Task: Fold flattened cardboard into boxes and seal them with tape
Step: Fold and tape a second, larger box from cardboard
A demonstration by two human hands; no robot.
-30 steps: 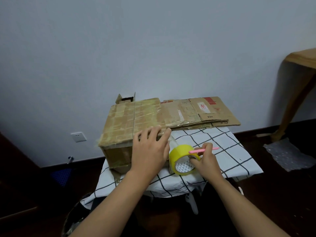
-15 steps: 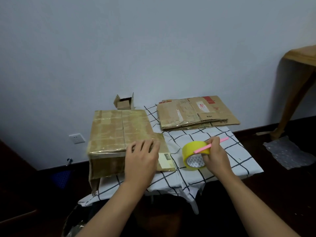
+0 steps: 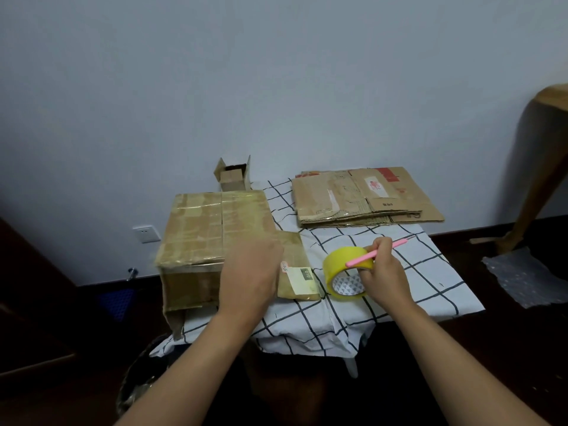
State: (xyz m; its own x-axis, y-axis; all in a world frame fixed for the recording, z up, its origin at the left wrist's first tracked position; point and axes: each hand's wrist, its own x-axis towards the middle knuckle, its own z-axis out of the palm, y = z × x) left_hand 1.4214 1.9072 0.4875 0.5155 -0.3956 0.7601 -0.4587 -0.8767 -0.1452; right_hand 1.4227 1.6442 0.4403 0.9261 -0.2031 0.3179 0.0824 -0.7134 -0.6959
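A large brown cardboard box [image 3: 212,229], heavily taped on top, stands on the left part of the checked tablecloth [image 3: 430,272], with one flap lying flat to its right. My left hand [image 3: 249,275] rests on the box's near right side; it is blurred. My right hand [image 3: 381,272] holds a yellow tape roll [image 3: 344,265] upright on the cloth and pinches a thin pink cutter [image 3: 368,256] across the roll. A stack of flattened cardboard [image 3: 362,198] lies at the back right of the table.
A small open cardboard box [image 3: 233,176] stands at the back by the wall. A wall socket [image 3: 146,234] is at the left. Bubble wrap [image 3: 522,275] lies on the dark floor at the right, beside a wooden leg [image 3: 534,179]. A bin [image 3: 138,382] sits below left.
The big box has been pushed left and set down flat, uncovering the small box and the cloth. My right hand has moved right with the tape roll and the pink cutter.
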